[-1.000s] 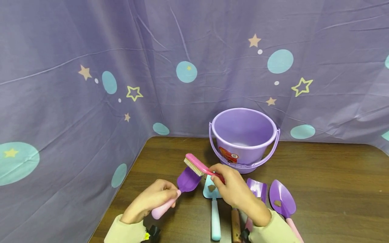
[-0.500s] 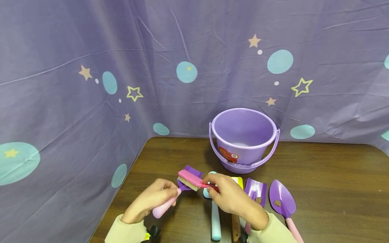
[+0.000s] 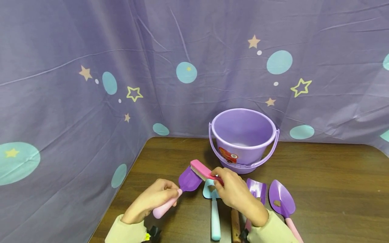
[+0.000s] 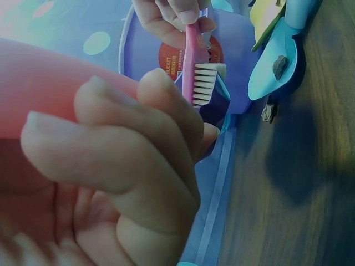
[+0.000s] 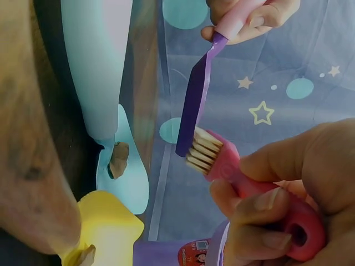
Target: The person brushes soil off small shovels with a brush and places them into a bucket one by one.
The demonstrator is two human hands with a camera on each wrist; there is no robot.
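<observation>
My left hand (image 3: 156,199) grips the pink handle of a small purple shovel (image 3: 189,179), held above the table with its blade toward the bucket. In my right hand (image 3: 235,192) is a pink brush (image 3: 200,169), gripped by its handle. Its pale bristles (image 5: 204,152) touch the tip edge of the purple blade in the right wrist view. Below my right hand lies a light blue shovel (image 3: 215,216) with a brown clump (image 5: 118,159) on its blade. Part of a yellow shovel (image 5: 108,227) shows beside it in the right wrist view.
Behind the hands stands a lilac bucket (image 3: 243,155) with its handle lowered in front. To the right lie a purple shovel (image 3: 256,187) and a purple pointed shovel (image 3: 282,197) with a brown bit on it. A small clump (image 4: 268,112) lies on the wooden table (image 3: 334,189).
The brush has swept down over the purple blade toward the handle, then back out to the blade's tip. My left hand and its shovel have stayed nearly still.
</observation>
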